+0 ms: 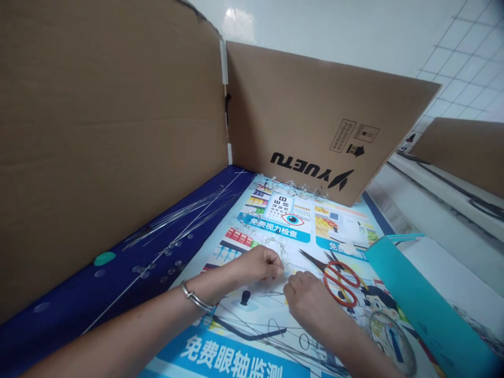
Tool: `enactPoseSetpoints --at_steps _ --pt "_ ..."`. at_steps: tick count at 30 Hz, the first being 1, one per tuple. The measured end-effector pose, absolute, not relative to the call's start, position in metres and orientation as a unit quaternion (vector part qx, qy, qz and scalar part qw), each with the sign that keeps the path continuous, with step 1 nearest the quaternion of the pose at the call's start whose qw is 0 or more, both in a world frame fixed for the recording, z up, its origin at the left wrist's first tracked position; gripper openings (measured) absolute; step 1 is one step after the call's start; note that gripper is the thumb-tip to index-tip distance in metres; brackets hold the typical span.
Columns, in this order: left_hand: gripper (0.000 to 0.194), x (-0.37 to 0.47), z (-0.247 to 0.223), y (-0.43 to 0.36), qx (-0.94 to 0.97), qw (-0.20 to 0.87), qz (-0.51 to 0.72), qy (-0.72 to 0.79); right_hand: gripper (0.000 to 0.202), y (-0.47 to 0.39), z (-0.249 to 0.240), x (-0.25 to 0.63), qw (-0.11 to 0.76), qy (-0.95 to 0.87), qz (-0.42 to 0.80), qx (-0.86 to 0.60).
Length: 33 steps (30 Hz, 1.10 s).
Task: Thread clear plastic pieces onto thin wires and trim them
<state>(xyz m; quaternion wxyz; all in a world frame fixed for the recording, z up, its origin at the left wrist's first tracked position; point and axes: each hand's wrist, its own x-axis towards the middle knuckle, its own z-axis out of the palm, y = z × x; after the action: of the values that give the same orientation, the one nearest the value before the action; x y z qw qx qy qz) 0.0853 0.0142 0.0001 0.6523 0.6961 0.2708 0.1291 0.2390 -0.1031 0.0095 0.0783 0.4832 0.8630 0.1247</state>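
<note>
My left hand (260,264), with a metal bangle (196,297) on the wrist, is closed in a pinch over the printed sheet (236,273). Just right of it, my right hand (309,294) is closed too, its fingertips a short gap from the left ones. What they pinch is too small and thin to name. Several clear beads on a fine strand (276,242) lie just beyond the left fingers. Beside my right hand rest orange-handled scissors (340,283), and yellow-handled pliers (334,258) are partly under them. Thin wires (271,341) spread in front of the hands.
Cardboard panels stand at the left (110,115) and back (307,115). On the dark blue strip lie wire lengths (185,212), loose clear beads (169,270) and a green oval piece (104,258). A roll of clear tape (392,341) and a teal box (425,310) are at right.
</note>
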Motion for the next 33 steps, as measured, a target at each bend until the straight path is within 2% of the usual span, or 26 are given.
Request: enactPoseSetpoints --at_steps 10,17,24,26,29,31,33 --pt "0.016 0.085 0.005 0.005 0.701 0.648 0.139 0.261 0.015 -0.106 0.011 0.247 0.067 0.864 0.126 0.484" --pt "0.019 0.089 0.005 -0.003 0.648 0.710 0.110 0.254 0.016 -0.110 0.027 0.245 0.049 0.850 0.155 0.501" --pt "0.013 0.092 0.003 -0.006 0.637 0.728 0.100 0.232 0.016 -0.109 0.033 0.249 0.018 0.854 0.159 0.496" --pt "0.014 0.093 0.002 -0.006 0.617 0.746 0.113 0.226 0.015 -0.107 0.033 0.252 -0.022 0.852 0.149 0.501" --pt "0.017 0.093 0.006 -0.005 0.586 0.762 0.158 0.227 0.011 -0.103 0.030 0.256 -0.167 0.808 0.104 0.555" --pt "0.016 0.093 0.012 -0.006 0.575 0.761 0.194 0.230 0.010 -0.101 0.027 0.258 -0.283 0.733 0.023 0.618" --pt "0.015 0.093 0.018 -0.008 0.569 0.758 0.218 0.232 0.017 -0.099 0.026 0.258 -0.362 0.661 -0.090 0.651"
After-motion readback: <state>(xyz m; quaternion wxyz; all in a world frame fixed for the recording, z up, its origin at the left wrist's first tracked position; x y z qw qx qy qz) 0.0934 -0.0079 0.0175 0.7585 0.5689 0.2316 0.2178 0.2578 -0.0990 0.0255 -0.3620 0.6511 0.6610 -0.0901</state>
